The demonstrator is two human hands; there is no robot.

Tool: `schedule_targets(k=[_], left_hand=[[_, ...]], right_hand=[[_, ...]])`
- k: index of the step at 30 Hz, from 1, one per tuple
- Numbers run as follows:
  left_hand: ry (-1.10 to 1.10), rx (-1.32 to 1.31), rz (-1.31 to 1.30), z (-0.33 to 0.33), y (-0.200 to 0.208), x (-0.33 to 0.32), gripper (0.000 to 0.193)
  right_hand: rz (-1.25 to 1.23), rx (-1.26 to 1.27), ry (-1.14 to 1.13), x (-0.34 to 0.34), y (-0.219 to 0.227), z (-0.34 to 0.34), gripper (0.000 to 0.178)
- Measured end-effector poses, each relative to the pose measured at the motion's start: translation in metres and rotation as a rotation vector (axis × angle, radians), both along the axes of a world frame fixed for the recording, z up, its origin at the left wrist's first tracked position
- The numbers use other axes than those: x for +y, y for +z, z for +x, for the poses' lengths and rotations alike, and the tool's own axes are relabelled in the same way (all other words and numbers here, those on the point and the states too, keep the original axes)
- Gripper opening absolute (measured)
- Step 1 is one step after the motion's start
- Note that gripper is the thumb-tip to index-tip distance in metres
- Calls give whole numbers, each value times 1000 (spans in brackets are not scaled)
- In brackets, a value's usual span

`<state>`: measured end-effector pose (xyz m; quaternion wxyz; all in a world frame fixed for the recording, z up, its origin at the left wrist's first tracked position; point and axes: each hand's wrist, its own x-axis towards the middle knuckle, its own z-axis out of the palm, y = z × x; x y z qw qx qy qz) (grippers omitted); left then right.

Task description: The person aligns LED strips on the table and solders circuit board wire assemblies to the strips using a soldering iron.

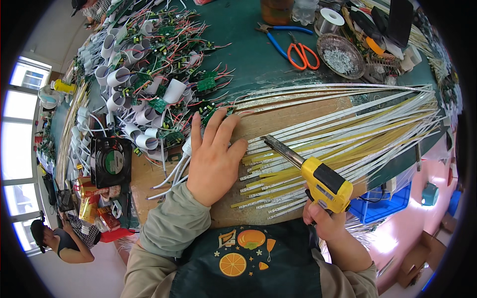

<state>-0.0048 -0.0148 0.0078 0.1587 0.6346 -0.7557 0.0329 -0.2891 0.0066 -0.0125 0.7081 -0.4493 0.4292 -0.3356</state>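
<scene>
My right hand [325, 218] grips a yellow soldering gun [325, 184] by its handle, its metal tip [271, 142] pointing up-left at the ends of long white and yellow light strips [348, 126]. The strips fan out to the right across a brown board [278, 119]. My left hand [213, 156] lies flat, fingers spread, on the board just left of the strip ends, beside a white plug and cable [174, 171].
A heap of white plastic caps and green circuit boards with red wires [149, 64] fills the left of the green table. A small black fan [112, 161] sits near it. Orange scissors [303, 53], blue pliers [278, 37], a solder dish [340, 55] lie behind. Another person [62, 241] stands lower left.
</scene>
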Motion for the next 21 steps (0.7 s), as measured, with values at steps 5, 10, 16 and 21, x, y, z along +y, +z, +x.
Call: schedule_targets(k=[5,10,16,21], left_hand=[[-28,4,70,4,3,-2,12],[-44,19,91,3,2,-6,12],[24,93,16,1,-5,-8,10],[19,42,13,1,-8,-8,10]], right_hand=[[-6,21,-9,-1,4,3,49],[4,20,5,-1,4,2,48],[-22,9,-4,0,3,3,49],[-6,28,-7,-1,5,4,50]])
